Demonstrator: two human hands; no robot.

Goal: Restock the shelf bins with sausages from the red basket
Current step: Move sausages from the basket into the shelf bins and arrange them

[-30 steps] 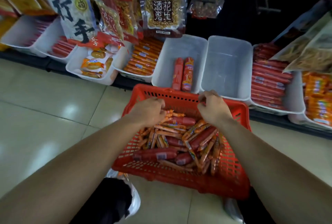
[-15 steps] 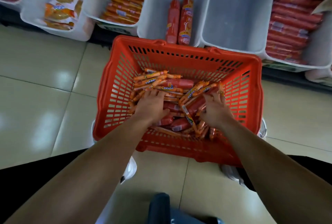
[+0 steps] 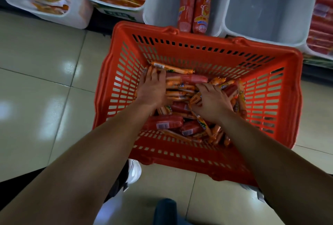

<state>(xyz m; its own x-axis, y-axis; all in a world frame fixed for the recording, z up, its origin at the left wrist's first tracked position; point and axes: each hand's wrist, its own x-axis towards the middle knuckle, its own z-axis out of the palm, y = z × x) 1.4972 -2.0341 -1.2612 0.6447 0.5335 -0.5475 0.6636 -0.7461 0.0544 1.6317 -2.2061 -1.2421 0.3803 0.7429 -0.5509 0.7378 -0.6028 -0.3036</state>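
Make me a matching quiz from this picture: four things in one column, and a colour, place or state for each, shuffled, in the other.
Column one:
1 basket
2 large sausages
3 bin to their right
4 left hand

Column two:
A white, nothing inside
B resting on thin sausages
C red, slotted walls
D side by side in a white bin

Pairs: 1-C, 2-D, 3-A, 4-B.

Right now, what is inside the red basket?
The red basket holds a loose pile of thin orange sausage sticks and thicker red sausages. The left hand and right hand rest on top. Whatever lies beneath the hands and in the lower layers is covered.
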